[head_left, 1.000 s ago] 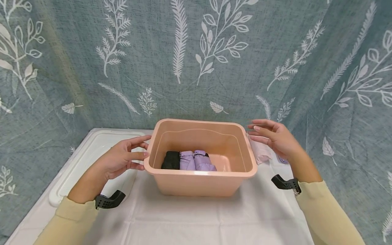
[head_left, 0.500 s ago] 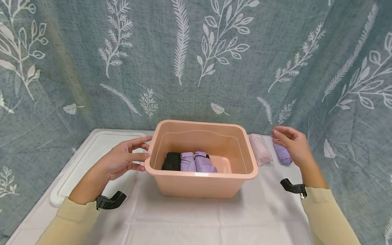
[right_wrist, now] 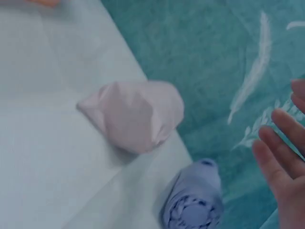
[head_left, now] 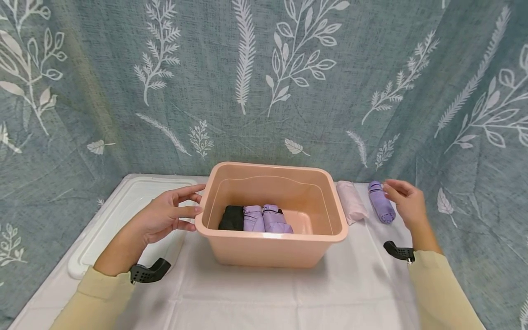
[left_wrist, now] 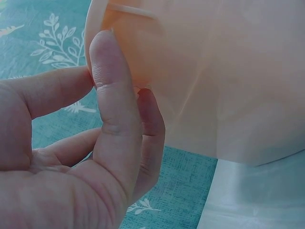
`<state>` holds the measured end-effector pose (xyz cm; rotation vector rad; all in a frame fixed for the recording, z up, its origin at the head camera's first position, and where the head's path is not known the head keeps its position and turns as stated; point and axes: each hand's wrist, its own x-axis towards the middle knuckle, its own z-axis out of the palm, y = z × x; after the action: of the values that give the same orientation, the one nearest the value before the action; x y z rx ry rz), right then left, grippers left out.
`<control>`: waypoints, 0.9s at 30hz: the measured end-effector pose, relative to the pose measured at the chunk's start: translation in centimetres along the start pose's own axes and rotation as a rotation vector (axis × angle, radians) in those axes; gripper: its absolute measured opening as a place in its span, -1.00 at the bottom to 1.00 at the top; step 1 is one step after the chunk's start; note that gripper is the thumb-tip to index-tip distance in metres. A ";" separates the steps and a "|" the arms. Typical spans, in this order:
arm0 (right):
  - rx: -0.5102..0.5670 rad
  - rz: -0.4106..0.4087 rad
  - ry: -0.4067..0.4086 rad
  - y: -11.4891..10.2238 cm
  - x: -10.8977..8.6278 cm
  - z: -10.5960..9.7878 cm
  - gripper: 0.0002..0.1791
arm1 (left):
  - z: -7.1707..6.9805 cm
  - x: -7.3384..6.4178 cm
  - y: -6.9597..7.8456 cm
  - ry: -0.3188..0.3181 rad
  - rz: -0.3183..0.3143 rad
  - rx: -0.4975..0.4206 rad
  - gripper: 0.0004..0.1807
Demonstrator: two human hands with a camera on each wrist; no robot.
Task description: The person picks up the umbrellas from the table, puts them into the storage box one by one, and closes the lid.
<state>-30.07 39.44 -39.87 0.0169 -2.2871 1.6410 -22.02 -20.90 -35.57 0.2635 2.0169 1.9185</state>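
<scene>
A peach plastic bin (head_left: 270, 250) stands on the table, holding a black bundle (head_left: 232, 218) and two lilac rolled bundles (head_left: 253, 219) side by side. My left hand (head_left: 165, 211) rests at the bin's left rim; in the left wrist view its thumb and fingers touch the peach wall (left_wrist: 228, 95) near the rim. To the right of the bin lies a purple rolled bundle, apparently a folded umbrella (head_left: 381, 202), its round ribbed end showing in the right wrist view. Just right of it hovers my right hand (head_left: 406, 199), fingers loosely bent, holding nothing.
A pale pink wrapped bundle (head_left: 351, 201) lies between the bin and the purple one. On the left, a white lid (head_left: 123, 211) lies flat on the white-covered table (head_left: 247, 302). Behind hangs a teal leaf-patterned curtain (head_left: 264, 137).
My right hand has moved right, from the bin's right rim past the pink bundle to beside the purple folded umbrella. My left hand stays at the bin's left rim.
</scene>
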 end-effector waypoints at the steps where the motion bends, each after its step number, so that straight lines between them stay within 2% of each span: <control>1: -0.019 0.011 0.018 0.3 0.2 0.0 -0.55 | 0.0 0.0 0.0 0.001 0.000 0.002 -0.15; 6: -0.121 0.075 0.074 1.3 0.8 0.4 -0.47 | -0.1 0.0 0.0 0.008 -0.005 0.002 -0.14; 12: -0.369 0.156 0.090 2.2 1.7 0.8 -0.47 | -0.2 0.0 0.0 0.010 -0.011 -0.004 -0.14; 19: -0.524 0.214 0.041 3.6 2.8 0.7 -0.44 | -0.2 -0.1 0.1 0.008 -0.011 -0.021 -0.14; 23: -0.588 0.281 -0.012 4.2 3.3 0.4 -0.38 | -0.1 0.0 0.1 0.006 -0.025 -0.028 -0.13; 27: -0.624 0.314 -0.054 4.9 3.8 0.0 -0.34 | 0.0 0.0 0.3 0.012 -0.029 -0.022 -0.14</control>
<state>-34.65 41.75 -43.36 -0.4654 -2.8536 0.9777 -22.09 -20.91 -35.26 0.2161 1.9947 1.9283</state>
